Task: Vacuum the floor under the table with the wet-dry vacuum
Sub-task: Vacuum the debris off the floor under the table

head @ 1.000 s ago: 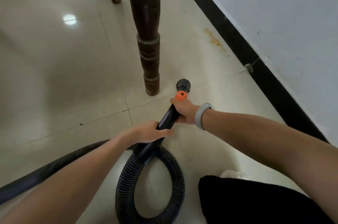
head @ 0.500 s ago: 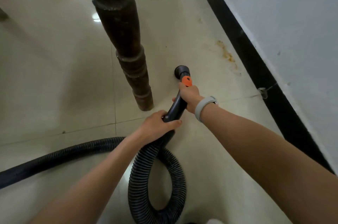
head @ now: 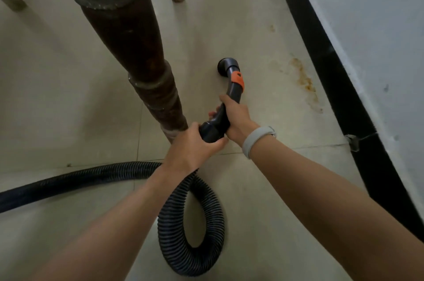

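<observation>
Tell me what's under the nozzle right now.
The nozzle sits mouth-down on pale floor tile; the patch beneath is covered. The rust stain lies apart, to its right.

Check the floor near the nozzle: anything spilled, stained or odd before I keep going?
Yes. An orange-brown stain streaks the floor tile beside the black baseboard, right of the vacuum nozzle. It looks like dried rust or a spill, patchy and trailing along the wall. The nozzle is apart from it.
</observation>
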The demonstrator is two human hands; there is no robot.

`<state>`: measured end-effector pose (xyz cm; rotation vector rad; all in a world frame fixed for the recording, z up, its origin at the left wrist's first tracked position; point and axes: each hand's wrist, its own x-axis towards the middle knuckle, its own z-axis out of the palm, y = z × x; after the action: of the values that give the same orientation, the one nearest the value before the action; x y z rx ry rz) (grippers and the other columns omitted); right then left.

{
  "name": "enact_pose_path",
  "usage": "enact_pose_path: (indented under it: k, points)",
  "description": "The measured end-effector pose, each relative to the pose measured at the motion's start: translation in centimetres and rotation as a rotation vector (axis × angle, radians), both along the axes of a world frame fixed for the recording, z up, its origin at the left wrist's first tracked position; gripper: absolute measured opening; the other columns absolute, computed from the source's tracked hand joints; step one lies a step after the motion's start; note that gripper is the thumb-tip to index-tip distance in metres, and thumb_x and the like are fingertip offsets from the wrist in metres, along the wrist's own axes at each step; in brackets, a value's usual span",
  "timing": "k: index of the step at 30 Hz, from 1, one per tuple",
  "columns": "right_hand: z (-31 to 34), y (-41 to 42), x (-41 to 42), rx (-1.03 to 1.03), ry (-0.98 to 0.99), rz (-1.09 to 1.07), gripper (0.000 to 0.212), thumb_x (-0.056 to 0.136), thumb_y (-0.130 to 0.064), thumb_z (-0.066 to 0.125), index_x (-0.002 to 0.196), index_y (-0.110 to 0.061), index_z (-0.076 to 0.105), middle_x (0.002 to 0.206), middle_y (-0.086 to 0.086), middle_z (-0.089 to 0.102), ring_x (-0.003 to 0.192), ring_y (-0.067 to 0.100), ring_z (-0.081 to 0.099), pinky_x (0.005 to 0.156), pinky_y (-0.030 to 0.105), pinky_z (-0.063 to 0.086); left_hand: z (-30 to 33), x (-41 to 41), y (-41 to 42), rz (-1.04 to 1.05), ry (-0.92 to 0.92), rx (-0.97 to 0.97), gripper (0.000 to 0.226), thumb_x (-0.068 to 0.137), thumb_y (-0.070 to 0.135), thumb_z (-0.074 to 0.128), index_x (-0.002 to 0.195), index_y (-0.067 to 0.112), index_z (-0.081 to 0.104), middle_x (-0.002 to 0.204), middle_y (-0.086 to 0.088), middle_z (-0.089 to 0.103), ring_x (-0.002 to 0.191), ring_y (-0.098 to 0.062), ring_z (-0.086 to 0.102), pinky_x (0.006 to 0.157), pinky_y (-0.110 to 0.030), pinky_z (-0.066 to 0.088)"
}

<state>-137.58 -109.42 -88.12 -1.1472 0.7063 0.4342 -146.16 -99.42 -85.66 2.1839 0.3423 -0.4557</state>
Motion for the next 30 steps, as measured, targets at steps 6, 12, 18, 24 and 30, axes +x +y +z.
enact_pose_path:
  k: [6, 12, 18, 24, 30]
  points:
    - [0.5, -1.2, 3.4, -0.132, -0.013, 0.026, 0.02, 0.096, -0.024, 0.052, 0.094, -0.005, 0.045, 0.07, 0.008, 0.052, 0.054, 0.018, 0.058, 0.049, 0.03, 0.048, 0.4, 3.4, -1.8, -0.046, -0.002, 0.121, 0.057, 0.072, 0.055, 0.07, 0.112, 0.02, 0.049, 0.099, -0.002, 0.062, 0.082, -0.019, 0.065, 0.068, -0.032, 0.057]
    - [1.7, 0.1, 5.3, -0.222, -0.033, 0.218, 0.021, 0.098, -0.022, 0.047, 0.104, -0.002, 0.046, 0.069, 0.006, 0.051, 0.052, 0.017, 0.057, 0.048, 0.028, 0.049, 0.9, 3.6, -0.9, 0.025, -0.006, -0.046, 0.055, 0.077, 0.048, 0.07, 0.117, 0.018, 0.046, 0.094, -0.008, 0.063, 0.076, -0.024, 0.066, 0.067, -0.038, 0.058]
    - [-0.1, 3.0, 3.6, -0.371, -0.055, 0.291, 0.037, 0.094, -0.026, 0.049, 0.121, -0.003, 0.041, 0.092, 0.012, 0.056, 0.059, 0.024, 0.062, 0.072, 0.041, 0.057, 0.0, 0.0, 0.6, 0.152, 0.05, -0.211, 0.034, 0.08, 0.042, 0.069, 0.091, 0.017, 0.049, 0.07, -0.008, 0.059, 0.046, -0.017, 0.057, 0.045, -0.025, 0.052]
    - [0.4, 3.2, 2.6, -0.014, 0.071, 0.265, 0.022, 0.091, -0.019, 0.059, 0.103, -0.004, 0.047, 0.072, 0.01, 0.055, 0.053, 0.023, 0.062, 0.052, 0.032, 0.052, 0.0, -1.9, 4.1, 0.114, 0.118, -0.321, 0.024, 0.084, 0.034, 0.068, 0.093, 0.017, 0.053, 0.065, -0.006, 0.06, 0.047, -0.021, 0.058, 0.049, -0.029, 0.051]
    - [1.0, 4.4, 1.6, 0.123, 0.175, 0.343, 0.015, 0.09, -0.019, 0.059, 0.092, -0.008, 0.049, 0.063, 0.007, 0.052, 0.047, 0.019, 0.054, 0.045, 0.025, 0.052, -0.2, -4.5, 5.1, 0.152, 0.138, -0.361, 0.03, 0.084, 0.033, 0.068, 0.094, 0.01, 0.051, 0.057, -0.003, 0.06, 0.048, -0.023, 0.059, 0.051, -0.033, 0.052]
